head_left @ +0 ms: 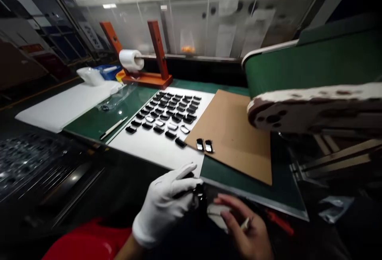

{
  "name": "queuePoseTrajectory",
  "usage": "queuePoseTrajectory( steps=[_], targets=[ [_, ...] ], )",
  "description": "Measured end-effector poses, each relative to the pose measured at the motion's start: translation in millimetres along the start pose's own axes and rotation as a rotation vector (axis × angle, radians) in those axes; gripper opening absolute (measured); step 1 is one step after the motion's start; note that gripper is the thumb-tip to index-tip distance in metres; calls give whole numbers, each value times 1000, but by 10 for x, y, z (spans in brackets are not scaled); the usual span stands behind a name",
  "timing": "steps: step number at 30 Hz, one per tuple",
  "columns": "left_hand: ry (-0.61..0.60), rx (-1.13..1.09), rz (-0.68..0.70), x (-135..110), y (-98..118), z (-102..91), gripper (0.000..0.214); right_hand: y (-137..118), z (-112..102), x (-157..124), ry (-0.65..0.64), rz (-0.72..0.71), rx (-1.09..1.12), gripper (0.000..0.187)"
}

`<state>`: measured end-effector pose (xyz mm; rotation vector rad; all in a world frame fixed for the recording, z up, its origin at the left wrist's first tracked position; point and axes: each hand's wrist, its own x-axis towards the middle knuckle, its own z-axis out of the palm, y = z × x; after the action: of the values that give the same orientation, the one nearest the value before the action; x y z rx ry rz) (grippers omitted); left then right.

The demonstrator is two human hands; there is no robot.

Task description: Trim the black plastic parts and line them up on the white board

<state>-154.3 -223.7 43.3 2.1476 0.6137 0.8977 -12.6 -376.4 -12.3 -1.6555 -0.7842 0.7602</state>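
My left hand (165,206), in a white glove, is closed around a small dark part (199,194) just below the table's front edge. My right hand (246,228), bare, sits to its right with fingers curled on a thin white stick (244,224), fingertips close to the dark part. Above them, several small black parts (167,112) lie in rows on a white sheet (155,148). Two more black parts (204,145) rest on the edge of a brown cardboard sheet (235,136).
A white roll (131,59) hangs on an orange stand (149,77) at the back. A white pen-like tool (113,128) lies on the green mat (98,118). A green conveyor (310,69) rises on the right. A white board (65,106) lies far left.
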Motion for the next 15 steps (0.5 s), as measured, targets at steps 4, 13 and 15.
queuePoseTrajectory(
  steps=[4, 13, 15],
  targets=[
    [-62, -122, -268, -85, -38, 251, 18, -118, 137, 105, -32, -100, 1, 24],
    [-323, -543, -553, 1, -26, 356, 16, -122, 214, 104, 78, -117, 10, 11],
    [-346, -638, -620, -1, -29, 389, 13, -110, 200, 97, 82, -87, 17, 11]
  ],
)
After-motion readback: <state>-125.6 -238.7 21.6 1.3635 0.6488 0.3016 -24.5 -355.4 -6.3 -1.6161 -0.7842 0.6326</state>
